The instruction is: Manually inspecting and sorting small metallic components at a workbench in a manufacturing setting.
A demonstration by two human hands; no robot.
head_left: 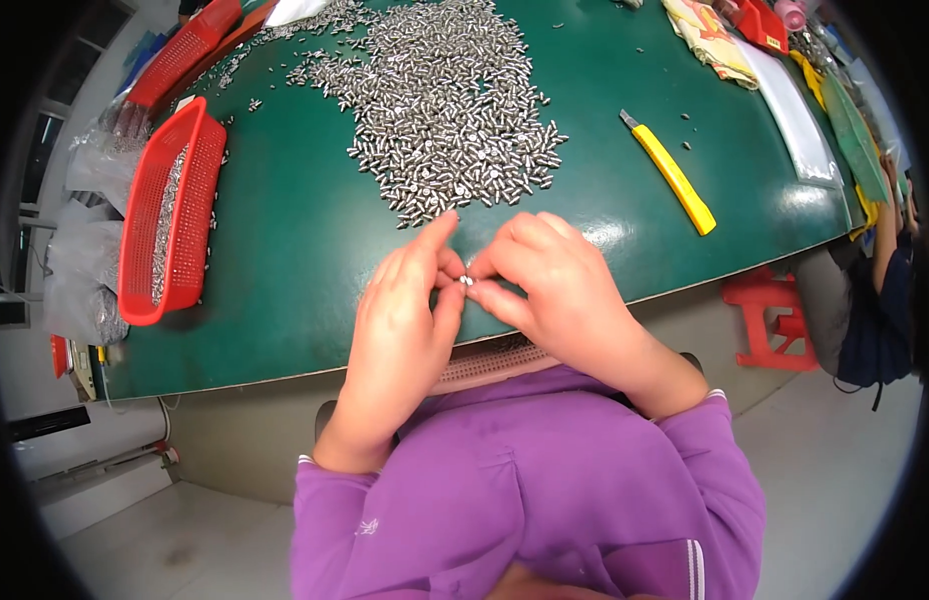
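Note:
My left hand (403,300) and my right hand (545,275) meet over the near part of the green table. Between their thumbs and index fingertips are small silver metal parts (467,281), pinched from both sides; their exact shape is mostly covered by the fingers. Just beyond my hands spreads a large heap of similar short, bullet-shaped metal parts (445,110). The left hand's other fingers are loosely bent, with one fingertip pointing up near the heap's close edge.
A red perforated basket (207,215) holding metal parts stands at left, beside clear plastic bags (85,260). A yellow utility knife (670,180) lies on the green table (285,250) at right. Beyond the table's right edge are a red stool (770,322) and another person (875,300).

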